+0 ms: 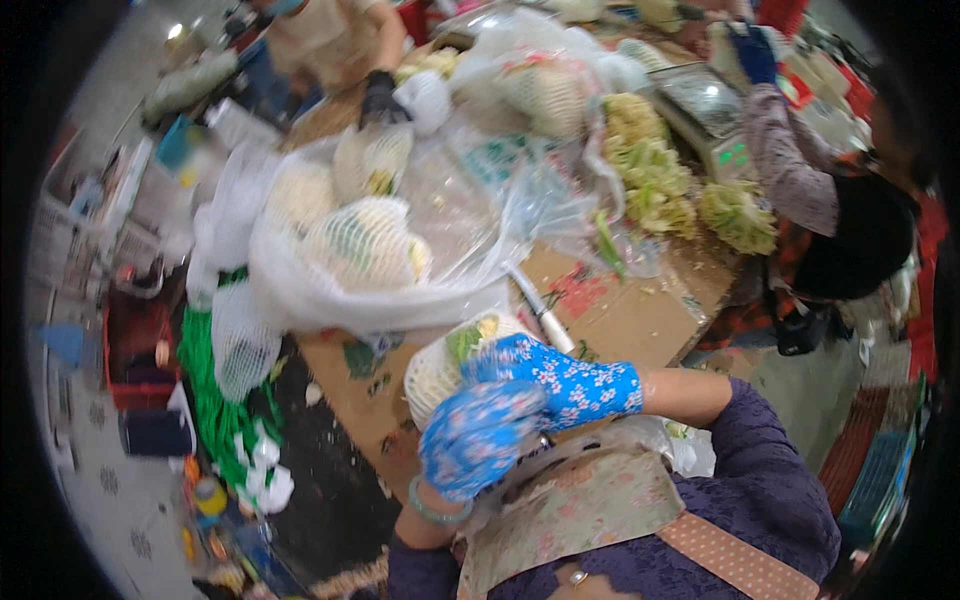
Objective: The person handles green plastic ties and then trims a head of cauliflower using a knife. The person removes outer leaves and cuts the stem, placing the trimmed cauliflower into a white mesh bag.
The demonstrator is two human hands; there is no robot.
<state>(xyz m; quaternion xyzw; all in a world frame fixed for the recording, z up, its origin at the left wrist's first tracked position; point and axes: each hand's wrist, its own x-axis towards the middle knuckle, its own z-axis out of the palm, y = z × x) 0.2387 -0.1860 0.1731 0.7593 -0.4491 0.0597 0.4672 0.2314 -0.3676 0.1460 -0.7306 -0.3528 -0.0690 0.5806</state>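
Note:
My left hand (480, 435) and my right hand (555, 382), both in blue floral gloves, come together at the near end of a vegetable in a white foam net sleeve (435, 371). Green leaf shows through at its top. My right hand rests against the sleeved vegetable; the fingers of my left hand are blurred and partly hidden, so its grip is unclear. Just beyond lies a white-handled knife (541, 311) on the cardboard-covered table (622, 315). Further off, a large clear plastic bag (390, 311) holds several net-sleeved vegetables (360, 244).
Yellowish-green leafy vegetables (649, 165) lie beside a scale (697, 105). A co-worker's black-gloved hand (381, 101) touches a sleeved vegetable at the bag. Another co-worker's blue-gloved hand (754, 52) is at the back right. Green strands (217, 382) hang at the left near a red crate (139, 345).

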